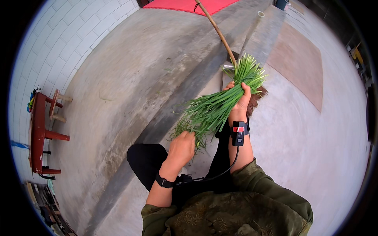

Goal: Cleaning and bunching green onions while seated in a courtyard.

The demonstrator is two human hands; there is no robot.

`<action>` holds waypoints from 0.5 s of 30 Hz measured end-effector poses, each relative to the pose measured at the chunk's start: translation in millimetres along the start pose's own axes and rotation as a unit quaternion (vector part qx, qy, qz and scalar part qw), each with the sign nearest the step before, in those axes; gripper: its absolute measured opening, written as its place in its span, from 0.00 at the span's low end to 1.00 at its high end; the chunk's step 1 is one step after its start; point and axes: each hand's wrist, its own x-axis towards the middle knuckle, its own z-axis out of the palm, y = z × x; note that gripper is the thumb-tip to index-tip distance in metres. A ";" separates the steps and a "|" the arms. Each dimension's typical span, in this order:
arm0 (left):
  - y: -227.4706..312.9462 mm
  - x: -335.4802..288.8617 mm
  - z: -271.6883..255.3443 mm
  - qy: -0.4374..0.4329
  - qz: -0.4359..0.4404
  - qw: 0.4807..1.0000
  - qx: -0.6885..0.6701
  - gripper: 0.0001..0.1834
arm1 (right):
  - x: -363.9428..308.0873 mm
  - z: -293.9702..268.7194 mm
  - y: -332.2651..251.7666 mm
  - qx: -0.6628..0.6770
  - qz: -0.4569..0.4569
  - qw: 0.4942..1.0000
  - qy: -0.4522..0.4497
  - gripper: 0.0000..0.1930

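Note:
My right hand (pixel 243 98) is closed round a thick bunch of green chives (pixel 214 108). The pale cut stem ends point up and away, and the long leaves droop toward the lower left. Below the drooping leaf tips, my left hand (pixel 182 148) has its fingers curled together against the greens. What those fingers pinch is hidden. Loose, thin leaf scraps (pixel 185 128) hang or lie beneath the bunch, near my knees; I cannot tell which. A black band sits on my left wrist, and a black device with a cable on my right.
Behind the bunch, a wooden pole (pixel 216 27) and a pale pole (pixel 250 31) rise near brown bristles (pixel 258 97). A concrete ledge edge (pixel 165 112) runs diagonally. A red bench (pixel 38 131) and wooden stool (pixel 55 104) stand left by the tiled wall. A red mat (pixel 181 6) lies far off.

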 end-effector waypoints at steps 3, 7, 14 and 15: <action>-11.7 1.5 7.2 -0.011 -0.013 1.000 0.013 0.07 | -1.9 5.7 5.2 0.016 0.004 1.000 -0.012 0.14; -36.7 5.1 22.1 0.168 -0.039 0.983 -0.063 0.03 | -4.1 8.6 14.2 0.002 -0.005 1.000 -0.010 0.14; -70.1 3.3 2.1 0.232 -0.305 0.665 -0.641 0.09 | 0.8 1.5 8.7 0.038 -0.022 0.998 0.036 0.14; -74.5 -3.1 -4.3 0.207 -0.290 0.685 -0.635 0.09 | 1.4 1.7 6.8 0.036 -0.025 0.998 0.040 0.14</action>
